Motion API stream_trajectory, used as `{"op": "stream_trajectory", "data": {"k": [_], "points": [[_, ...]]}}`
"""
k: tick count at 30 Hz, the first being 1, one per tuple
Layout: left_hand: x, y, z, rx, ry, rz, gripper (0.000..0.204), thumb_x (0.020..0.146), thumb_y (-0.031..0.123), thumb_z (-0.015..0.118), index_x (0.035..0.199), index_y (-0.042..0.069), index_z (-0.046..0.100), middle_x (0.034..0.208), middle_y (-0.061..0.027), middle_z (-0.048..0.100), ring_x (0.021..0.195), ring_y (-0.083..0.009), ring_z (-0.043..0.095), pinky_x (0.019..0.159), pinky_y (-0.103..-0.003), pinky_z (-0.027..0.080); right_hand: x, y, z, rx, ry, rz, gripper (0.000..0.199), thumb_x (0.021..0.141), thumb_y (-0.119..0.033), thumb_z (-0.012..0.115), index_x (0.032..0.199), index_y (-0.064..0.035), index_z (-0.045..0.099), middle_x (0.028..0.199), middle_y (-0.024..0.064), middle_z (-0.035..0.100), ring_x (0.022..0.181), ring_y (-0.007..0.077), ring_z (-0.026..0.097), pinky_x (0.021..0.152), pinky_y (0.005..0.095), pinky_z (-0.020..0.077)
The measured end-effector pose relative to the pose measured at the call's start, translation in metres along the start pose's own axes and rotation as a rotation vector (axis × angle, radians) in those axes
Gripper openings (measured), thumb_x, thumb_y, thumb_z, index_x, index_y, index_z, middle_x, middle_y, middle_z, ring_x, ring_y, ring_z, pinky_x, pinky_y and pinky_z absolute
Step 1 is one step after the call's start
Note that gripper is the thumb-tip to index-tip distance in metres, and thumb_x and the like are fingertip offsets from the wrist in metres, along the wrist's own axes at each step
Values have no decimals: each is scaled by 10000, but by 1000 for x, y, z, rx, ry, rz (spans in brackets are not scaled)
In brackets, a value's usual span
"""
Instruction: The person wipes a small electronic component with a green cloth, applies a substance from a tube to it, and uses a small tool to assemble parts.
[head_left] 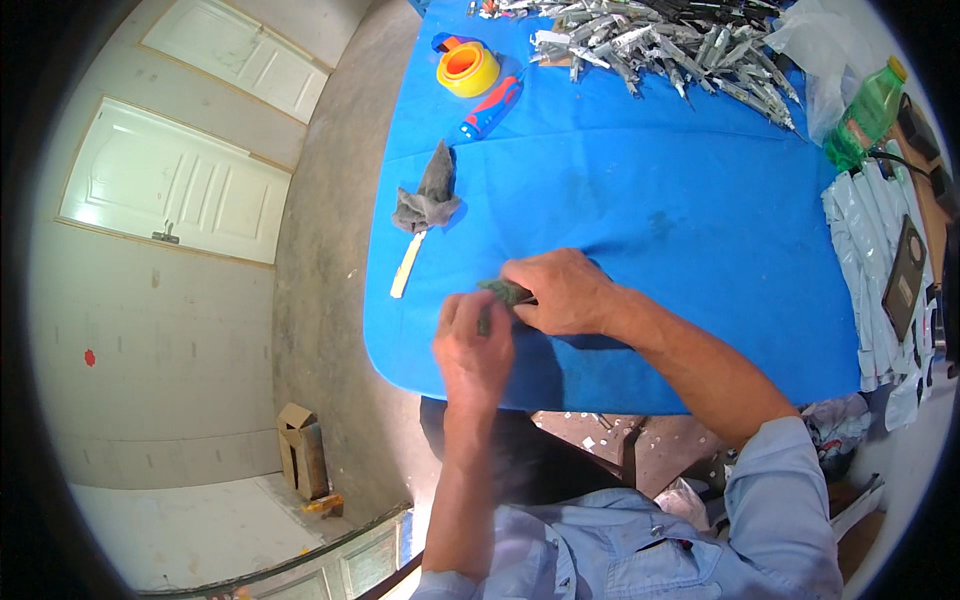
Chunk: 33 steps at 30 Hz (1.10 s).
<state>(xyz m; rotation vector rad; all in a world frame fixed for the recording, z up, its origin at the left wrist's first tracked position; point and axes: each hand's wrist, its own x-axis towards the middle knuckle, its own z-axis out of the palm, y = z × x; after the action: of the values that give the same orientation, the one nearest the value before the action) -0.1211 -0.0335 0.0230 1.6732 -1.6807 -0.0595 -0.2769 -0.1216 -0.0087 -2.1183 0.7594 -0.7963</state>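
Close to the near left part of the table, my two hands meet over a small crumpled grey-green cloth [507,292]. My right hand [565,290] pinches it from the right, fingers curled and pointing left. On the other side my left hand [472,345] is closed around its lower end, somewhat smeared by motion. Whether anything sits inside the cloth is hidden by the fingers. Beyond my left hand lies a flat pale wooden stick [406,265], its far end against a crumpled grey cloth [430,200].
The blue-covered table [700,230] carries a yellow tape roll [485,75] and a red-and-blue handled tool [492,106] at the far left. A heap of silvery slim pieces [650,50] lies at the back. A green bottle [868,115] and white plastic packets [850,270] line the right edge.
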Motion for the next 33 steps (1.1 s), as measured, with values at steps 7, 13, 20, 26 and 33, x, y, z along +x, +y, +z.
{"op": "stream_trajectory", "data": {"k": [7,13,20,26,33], "points": [[-2,-29,-19,49,-10,-124,93,894,28,750,977,-4,725,905,-169,696,795,-296,699,713,-381,538,0,1,1,64,-31,66,232,841,-198,725,1024,-64,673,903,162,736,859,399,705,727,524,523],[-4,-5,-7,5,20,-62,108,891,23,762,988,-3,724,924,-161,705,814,-296,707,722,-373,543,1,2,5,6,27,-11,211,825,-161,740,1008,-79,673,868,161,724,822,414,697,704,515,528],[-4,0,-1,1,-25,-29,100,892,5,748,989,5,722,939,-168,705,815,-319,705,715,-390,548,0,4,3,29,-2,6,168,833,-165,683,956,-60,635,898,196,717,875,447,678,718,557,503],[-4,-23,-15,46,8,-73,103,897,25,743,993,-7,722,932,-171,707,800,-309,699,719,-383,546,0,4,6,29,54,-37,205,830,-167,772,996,-87,682,816,139,715,760,382,698,661,477,531],[-3,-25,-19,-31,1,-209,100,901,36,753,985,-8,724,918,-167,702,784,-292,690,698,-375,538,0,5,7,46,59,-35,207,822,-164,768,986,-81,674,815,129,702,757,383,686,658,474,526]]}}
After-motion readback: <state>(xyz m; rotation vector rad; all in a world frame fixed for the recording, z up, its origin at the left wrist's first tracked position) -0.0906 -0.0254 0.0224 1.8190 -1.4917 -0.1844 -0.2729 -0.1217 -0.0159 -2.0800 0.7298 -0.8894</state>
